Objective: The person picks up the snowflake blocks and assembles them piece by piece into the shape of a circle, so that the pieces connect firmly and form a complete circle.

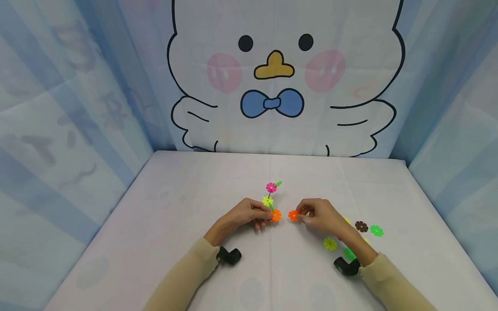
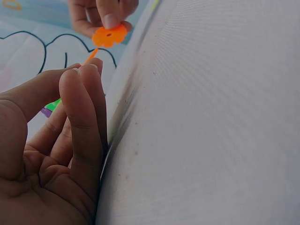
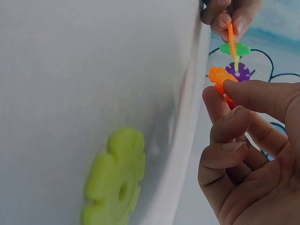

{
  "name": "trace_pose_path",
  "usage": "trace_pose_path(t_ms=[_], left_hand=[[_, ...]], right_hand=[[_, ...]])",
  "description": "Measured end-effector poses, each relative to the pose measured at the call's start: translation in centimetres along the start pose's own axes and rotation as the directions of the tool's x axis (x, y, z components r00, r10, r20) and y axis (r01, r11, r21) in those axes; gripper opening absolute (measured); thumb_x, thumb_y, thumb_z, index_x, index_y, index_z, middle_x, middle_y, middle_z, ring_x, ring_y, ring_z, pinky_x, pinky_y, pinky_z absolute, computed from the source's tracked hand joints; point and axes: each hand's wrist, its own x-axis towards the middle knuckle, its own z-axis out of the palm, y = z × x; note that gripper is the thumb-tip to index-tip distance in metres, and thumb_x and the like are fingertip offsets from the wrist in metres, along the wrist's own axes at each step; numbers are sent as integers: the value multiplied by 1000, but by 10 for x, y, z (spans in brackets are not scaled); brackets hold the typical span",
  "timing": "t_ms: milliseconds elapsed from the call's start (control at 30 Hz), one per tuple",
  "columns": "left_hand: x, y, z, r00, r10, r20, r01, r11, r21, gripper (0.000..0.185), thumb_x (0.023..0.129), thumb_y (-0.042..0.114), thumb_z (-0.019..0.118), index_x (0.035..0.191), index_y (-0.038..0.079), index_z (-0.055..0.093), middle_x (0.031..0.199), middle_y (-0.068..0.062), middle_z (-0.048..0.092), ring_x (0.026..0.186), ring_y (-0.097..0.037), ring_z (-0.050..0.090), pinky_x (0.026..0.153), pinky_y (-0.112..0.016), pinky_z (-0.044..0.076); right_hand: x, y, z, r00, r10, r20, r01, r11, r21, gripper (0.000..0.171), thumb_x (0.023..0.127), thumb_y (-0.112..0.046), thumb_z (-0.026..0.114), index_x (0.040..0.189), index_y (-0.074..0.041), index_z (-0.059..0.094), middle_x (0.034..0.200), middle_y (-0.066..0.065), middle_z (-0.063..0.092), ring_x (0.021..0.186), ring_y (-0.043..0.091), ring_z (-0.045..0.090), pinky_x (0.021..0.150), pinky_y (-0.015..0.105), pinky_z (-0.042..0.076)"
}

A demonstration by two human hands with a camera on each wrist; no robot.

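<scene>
My left hand pinches a joined chain of flower-shaped plastic discs at its near end, by an orange disc. Above it in the chain come a yellow disc, a pink disc and a green disc; the right wrist view adds a purple disc. Between thumb and index finger, my right hand holds a separate orange flower disc, its other fingers curled. A small gap parts the two orange discs in the head view.
Loose discs lie around and under the right forearm, among them a yellow-green disc, a brown disc and a green disc. The white-covered table meets a printed curtain at the back.
</scene>
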Motion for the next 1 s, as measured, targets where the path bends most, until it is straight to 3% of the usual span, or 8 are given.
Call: trace_pose_path(t_ms=[400, 1000], left_hand=[[0, 1, -1, 1000, -3, -2, 3, 1000, 3, 20, 86, 22, 75, 100, 8, 75, 83, -3, 74, 60, -12, 62, 53, -22, 53], [0, 0, -2, 1000, -9, -2, 9, 1000, -16, 21, 86, 21, 75, 100, 6, 74, 81, -4, 74, 59, -12, 63, 54, -22, 54]], right_hand=[[5, -14, 10, 996, -91, 20, 91, 996, 5, 4, 86, -15, 72, 88, -18, 70, 81, -9, 71, 63, 8, 52, 58, 20, 44], [7, -16, 14, 995, -96, 11, 96, 995, -18, 6, 87, -19, 74, 87, -22, 69, 82, -10, 71, 60, 7, 49, 55, 20, 43]])
